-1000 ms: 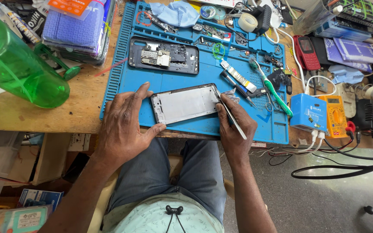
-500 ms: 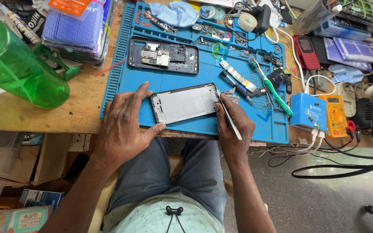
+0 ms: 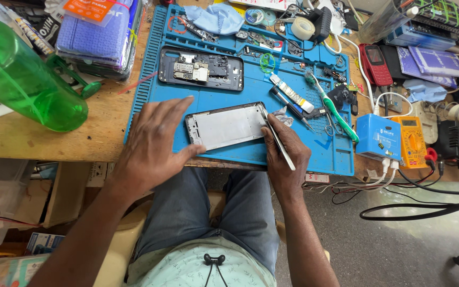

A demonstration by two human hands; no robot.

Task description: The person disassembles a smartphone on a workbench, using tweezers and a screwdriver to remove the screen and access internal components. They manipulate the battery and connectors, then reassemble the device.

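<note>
Head view, my left hand [image 3: 152, 146] flat, fingers spread and released, thumb steadying the phone frame [image 3: 225, 126] on the blue mat [image 3: 240, 95], my right hand [image 3: 285, 154] at its right edge, fingers grasping tweezers [image 3: 278, 139], green bottle [image 3: 22, 79] on the worktop [image 3: 102, 133].

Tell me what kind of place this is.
Most likely a phone repair bench. A blue repair mat carries an opened phone with its boards bare; the left hand steadies a phone frame while the right hand holds tweezers. An orange multimeter sits nearby.
</note>
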